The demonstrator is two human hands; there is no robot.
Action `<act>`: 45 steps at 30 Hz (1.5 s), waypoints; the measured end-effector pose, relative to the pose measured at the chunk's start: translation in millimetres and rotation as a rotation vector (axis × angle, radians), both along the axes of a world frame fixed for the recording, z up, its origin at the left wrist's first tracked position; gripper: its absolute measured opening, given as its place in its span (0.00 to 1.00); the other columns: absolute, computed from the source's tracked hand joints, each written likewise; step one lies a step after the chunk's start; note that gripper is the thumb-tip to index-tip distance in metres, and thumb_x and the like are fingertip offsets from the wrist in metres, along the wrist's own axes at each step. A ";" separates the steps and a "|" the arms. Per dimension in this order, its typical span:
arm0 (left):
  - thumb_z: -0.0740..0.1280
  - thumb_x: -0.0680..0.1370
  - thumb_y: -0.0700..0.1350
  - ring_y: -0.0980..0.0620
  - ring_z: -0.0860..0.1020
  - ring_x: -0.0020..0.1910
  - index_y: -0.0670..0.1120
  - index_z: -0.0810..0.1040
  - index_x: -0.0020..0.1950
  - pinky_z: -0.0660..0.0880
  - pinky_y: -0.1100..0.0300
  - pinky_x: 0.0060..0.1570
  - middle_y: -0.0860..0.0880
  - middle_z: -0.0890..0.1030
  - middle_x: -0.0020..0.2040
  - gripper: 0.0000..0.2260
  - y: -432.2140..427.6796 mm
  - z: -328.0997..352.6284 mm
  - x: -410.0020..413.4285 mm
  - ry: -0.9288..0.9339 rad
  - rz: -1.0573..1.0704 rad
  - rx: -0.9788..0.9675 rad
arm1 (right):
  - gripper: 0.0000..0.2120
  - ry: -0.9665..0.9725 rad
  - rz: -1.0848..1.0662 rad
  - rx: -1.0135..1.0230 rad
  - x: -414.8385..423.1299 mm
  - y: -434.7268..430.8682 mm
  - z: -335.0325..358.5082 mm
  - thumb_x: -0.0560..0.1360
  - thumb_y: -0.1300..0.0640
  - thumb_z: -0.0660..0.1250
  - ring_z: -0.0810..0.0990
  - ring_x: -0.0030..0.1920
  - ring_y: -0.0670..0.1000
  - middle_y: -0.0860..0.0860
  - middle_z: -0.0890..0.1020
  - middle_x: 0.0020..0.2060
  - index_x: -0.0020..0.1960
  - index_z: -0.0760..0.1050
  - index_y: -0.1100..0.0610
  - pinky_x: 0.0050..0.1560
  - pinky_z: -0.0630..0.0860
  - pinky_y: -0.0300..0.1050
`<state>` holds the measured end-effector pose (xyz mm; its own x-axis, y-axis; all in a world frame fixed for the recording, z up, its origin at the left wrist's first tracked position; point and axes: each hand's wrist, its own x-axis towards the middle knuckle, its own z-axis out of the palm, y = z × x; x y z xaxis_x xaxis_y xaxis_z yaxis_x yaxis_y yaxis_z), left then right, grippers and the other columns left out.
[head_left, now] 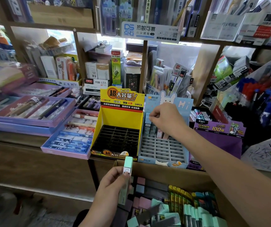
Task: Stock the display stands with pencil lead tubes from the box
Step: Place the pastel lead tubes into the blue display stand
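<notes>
A: where's the green tube (127, 175) at?
B: left hand (113, 183) pinches it near upright over the box (172, 172), yellow stand (121, 117) dead ahead. Right hand (164, 119) pinches a blue tube (147, 117) at the blue stand (162, 149).

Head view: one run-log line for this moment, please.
left hand: holds mint-green lead tube by cardboard box | right hand: pinches pale-blue tube at back row of blue stand | yellow stand: slots empty
</notes>
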<state>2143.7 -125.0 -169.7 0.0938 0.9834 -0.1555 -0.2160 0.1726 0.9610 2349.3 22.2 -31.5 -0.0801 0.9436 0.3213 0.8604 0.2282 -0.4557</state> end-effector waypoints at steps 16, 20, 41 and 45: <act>0.71 0.79 0.43 0.50 0.78 0.40 0.49 0.84 0.46 0.75 0.57 0.45 0.46 0.79 0.39 0.04 -4.1 8.8 1.9 0.095 0.007 0.086 | 0.05 0.323 0.019 -0.095 26.1 -62.2 -7.6 0.77 0.59 0.73 0.82 0.35 0.39 0.46 0.87 0.41 0.52 0.86 0.54 0.38 0.77 0.32; 0.69 0.80 0.39 0.55 0.78 0.36 0.46 0.82 0.44 0.75 0.61 0.40 0.48 0.78 0.36 0.06 -2.7 21.8 4.8 0.116 -0.014 0.121 | 0.06 0.370 0.061 -0.148 50.9 -109.3 -29.4 0.76 0.59 0.74 0.85 0.39 0.39 0.43 0.87 0.37 0.49 0.86 0.49 0.40 0.80 0.33; 0.71 0.80 0.42 0.44 0.80 0.42 0.48 0.81 0.43 0.79 0.48 0.46 0.45 0.82 0.40 0.05 66.4 92.5 76.0 0.391 -0.112 0.456 | 0.06 0.148 0.016 -0.763 122.3 -179.1 -131.0 0.72 0.46 0.76 0.82 0.46 0.39 0.41 0.84 0.46 0.43 0.81 0.36 0.45 0.78 0.33; 0.72 0.79 0.42 0.57 0.80 0.39 0.53 0.85 0.47 0.79 0.61 0.41 0.55 0.83 0.39 0.06 81.3 98.1 90.8 0.411 -0.122 0.476 | 0.05 0.158 0.029 -0.774 124.0 -178.7 -131.2 0.74 0.48 0.75 0.82 0.47 0.40 0.42 0.84 0.47 0.48 0.82 0.40 0.43 0.76 0.33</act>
<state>2234.4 -43.8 -71.7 0.2352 0.9398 0.2480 0.1812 -0.2931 0.9388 2473.3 -156.5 -162.6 -0.1165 0.9020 -0.4157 0.7705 -0.1820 -0.6109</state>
